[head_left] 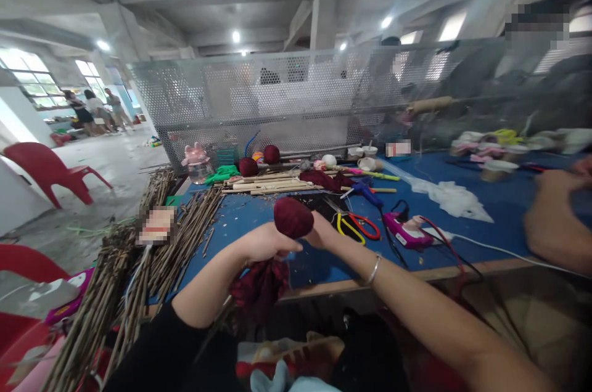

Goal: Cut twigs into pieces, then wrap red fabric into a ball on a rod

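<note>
A ball covered in dark red cloth [293,217] is held up over the front of the blue table. My left hand [271,242] is closed round the cloth just under the ball, and the loose gathered cloth [261,287] hangs below that hand past the table edge. Against the ball's right side lies my right hand [320,233]; its fingers are hidden behind the ball. Yellow-and-red-handled scissors [365,227] lie just right of my right hand. Two more dark red balls [271,154] rest farther back.
Bundles of thin brown sticks [192,238] lean at the left edge of the blue table [250,219]. A blue glue gun [367,193], a purple power box [407,230] with cables and a plastic bag [462,201] lie right. Another person's arm [555,219] reaches in. A perforated metal screen [287,96] stands behind.
</note>
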### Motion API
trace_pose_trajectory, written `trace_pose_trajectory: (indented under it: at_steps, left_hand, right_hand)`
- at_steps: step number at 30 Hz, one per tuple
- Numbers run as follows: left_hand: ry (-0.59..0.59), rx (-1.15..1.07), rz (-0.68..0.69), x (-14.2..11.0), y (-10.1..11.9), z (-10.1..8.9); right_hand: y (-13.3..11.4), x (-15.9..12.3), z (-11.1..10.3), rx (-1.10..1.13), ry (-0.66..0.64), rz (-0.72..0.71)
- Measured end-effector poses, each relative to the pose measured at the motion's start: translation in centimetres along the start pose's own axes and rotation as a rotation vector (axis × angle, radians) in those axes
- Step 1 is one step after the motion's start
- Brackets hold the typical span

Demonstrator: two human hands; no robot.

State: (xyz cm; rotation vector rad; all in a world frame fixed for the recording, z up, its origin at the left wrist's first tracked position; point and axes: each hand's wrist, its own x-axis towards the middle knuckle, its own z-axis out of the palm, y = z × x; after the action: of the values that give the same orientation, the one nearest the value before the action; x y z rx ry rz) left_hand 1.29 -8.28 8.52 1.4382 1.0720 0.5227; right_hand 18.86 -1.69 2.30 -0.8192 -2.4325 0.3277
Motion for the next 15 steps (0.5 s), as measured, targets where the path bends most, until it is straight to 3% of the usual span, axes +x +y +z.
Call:
trace_pose_trajectory:
  at_steps: [2, 4, 6, 9, 11, 15]
  left_hand:
    - [0.155, 0.066, 0.016, 0.5, -0.5, -0.8]
    - [0.259, 0.178, -0.01, 1.1, -1.3, -1.4]
    - [0.313, 0.293, -0.045, 1.8, -2.0, -1.7]
    - [0.395, 0.439, -0.089, 2.5, -2.4, -1.7]
    - [0.395, 0.509, -0.133, 2.9, -2.4, -1.4]
    - [0.194, 0.555, -0.074, 2.7, -1.3, 0.4]
  right_hand:
    - [-0.8, -1.5, 1.4, 0.102, 0.02, 0.066]
    - [-2.1, -2.6, 1.2, 0.152, 0.05, 0.125]
    - [-3.5, -3.2, -0.2, 0.123, 0.007, 0.139]
    - [-5.7, -3.1, -3.5, -0.104, -0.138, 0.113]
    - [-7.0, -2.4, -5.4, -0.261, -0.159, 0.12]
    - [-8.2, 1.2, -7.1, -0.23, -0.004, -0.005]
